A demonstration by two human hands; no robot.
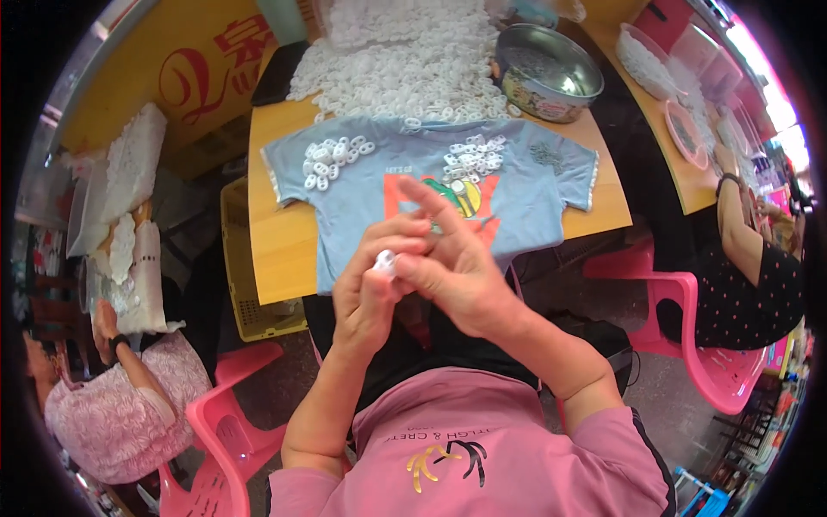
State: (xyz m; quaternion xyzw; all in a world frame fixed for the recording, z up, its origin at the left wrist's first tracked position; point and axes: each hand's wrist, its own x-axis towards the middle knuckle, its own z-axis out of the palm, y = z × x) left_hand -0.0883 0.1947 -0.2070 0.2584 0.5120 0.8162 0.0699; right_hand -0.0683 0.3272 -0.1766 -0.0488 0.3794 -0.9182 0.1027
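Observation:
My left hand (362, 297) is closed round a small white plastic piece (384, 260), which shows between its thumb and fingers above the table's near edge. My right hand (461, 280) meets it from the right. Its thumb is at the piece and its index finger points up and away; whatever its other fingers pinch is hidden. Just beyond lies a light blue T-shirt (353, 207), spread flat with a coloured print. On it rest a left group of white oval two-holed pieces (326, 162), a right group of similar pieces (474, 158), and a small heap of thin grey bits (547, 155).
A big pile of white pieces (388, 77) covers the table's far end, beside a round metal tin (549, 73). The wooden table (280, 258) has a yellow crate (250, 293) at its left. Pink chairs (680, 302) and seated people flank me.

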